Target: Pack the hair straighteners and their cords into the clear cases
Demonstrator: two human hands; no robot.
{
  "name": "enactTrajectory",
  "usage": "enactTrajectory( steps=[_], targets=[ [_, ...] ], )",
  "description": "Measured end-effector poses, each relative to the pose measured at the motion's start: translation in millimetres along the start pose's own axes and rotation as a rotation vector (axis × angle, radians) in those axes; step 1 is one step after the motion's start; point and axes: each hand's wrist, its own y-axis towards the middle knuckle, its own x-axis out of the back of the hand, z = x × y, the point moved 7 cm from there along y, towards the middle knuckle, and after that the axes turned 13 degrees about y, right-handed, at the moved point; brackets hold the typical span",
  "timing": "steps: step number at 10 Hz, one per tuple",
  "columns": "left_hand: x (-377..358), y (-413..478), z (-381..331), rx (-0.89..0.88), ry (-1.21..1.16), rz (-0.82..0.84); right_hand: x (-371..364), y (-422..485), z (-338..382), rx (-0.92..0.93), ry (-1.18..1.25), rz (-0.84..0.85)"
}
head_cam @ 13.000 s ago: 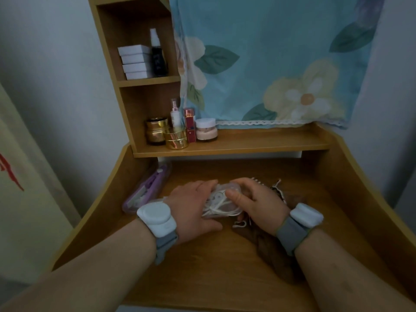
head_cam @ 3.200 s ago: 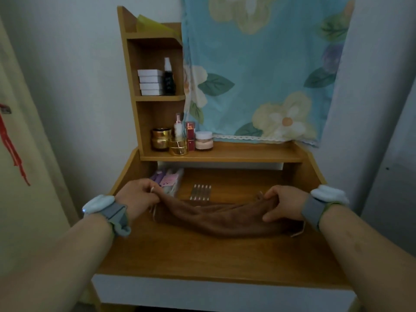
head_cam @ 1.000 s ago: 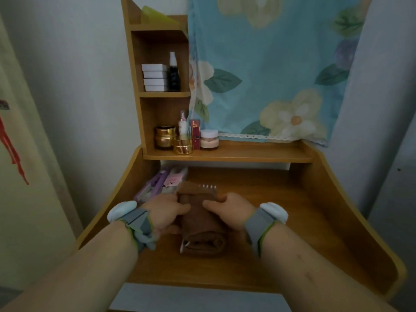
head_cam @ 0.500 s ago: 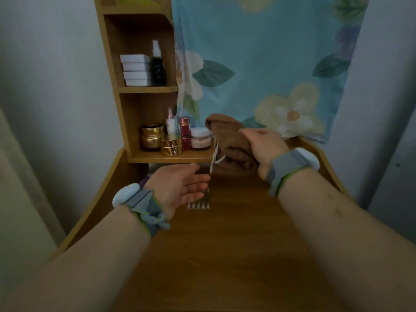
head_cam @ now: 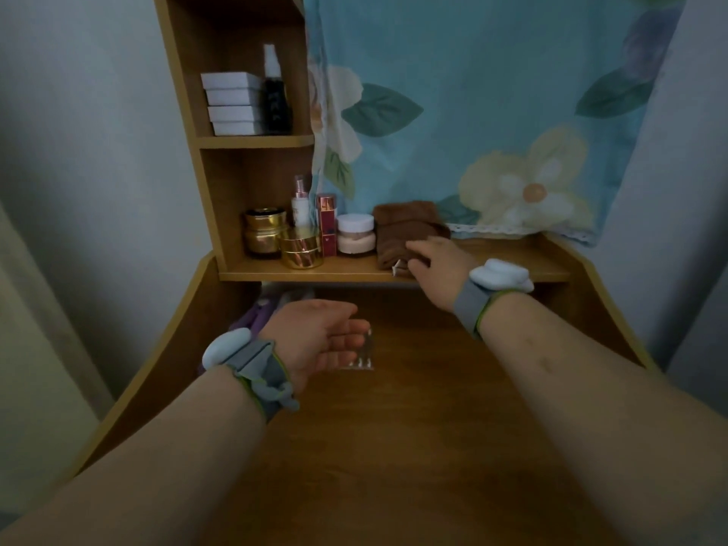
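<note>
Wooden worktop (head_cam: 394, 447) with a little shelf unit at the back, floral blue curtain (head_cam: 492, 92) hanging behind it, pretty dim lighting overall. Right hand (head_cam: 435, 262) is reaching up onto the low shelf (head_cam: 512, 269) and resting on the front end of a folded brown towel (head_cam: 405, 230), fingers bent down over it; can't really tell if it's gripping or just touching, though a small white tag pokes out right by the fingertips. Left hand (head_cam: 319, 340) hovers over the worktop palm-up-ish, fingers relaxed and spread, holding nothing. Both wrists have grey straps with a pale blue-white puck on them. Just past the left fingers there's a small clear flat packet (head_cam: 364, 358) lying on the worktop, contents too blurry to name. Behind the left hand, tucked under the shelf at the back left, you can see a bit of a purple hair straightener (head_cam: 258, 315) in what looks like a clear case, mostly hidden by the hand and shadow. Left of the towel on the shelf: a white-lidded jar (head_cam: 355, 234), a red tube (head_cam: 326, 224), a pump bottle (head_cam: 301, 202), and two gold jars (head_cam: 283, 240). Cubby above holds a stack of white boxes (head_cam: 232, 104) next to a dark spray bottle (head_cam: 275, 96).
</note>
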Motion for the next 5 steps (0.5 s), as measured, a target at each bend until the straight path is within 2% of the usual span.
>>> enactTrajectory(
  steps=[1,2,4,5],
  targets=[
    [-3,-2,-3,0.009,-0.014,0.001,-8,0,-1,-0.034,-0.029,0.136],
    [-4,-7,-7,-0.005,-0.017,0.006,-6,-4,0,-0.036,-0.042,0.131],
    [5,-25,-20,-0.070,-0.074,-0.004,9,-35,3,-0.037,0.035,-0.065],
    [6,-39,-29,-0.095,-0.113,-0.010,15,-46,4,-0.048,0.053,-0.059]
  ],
)
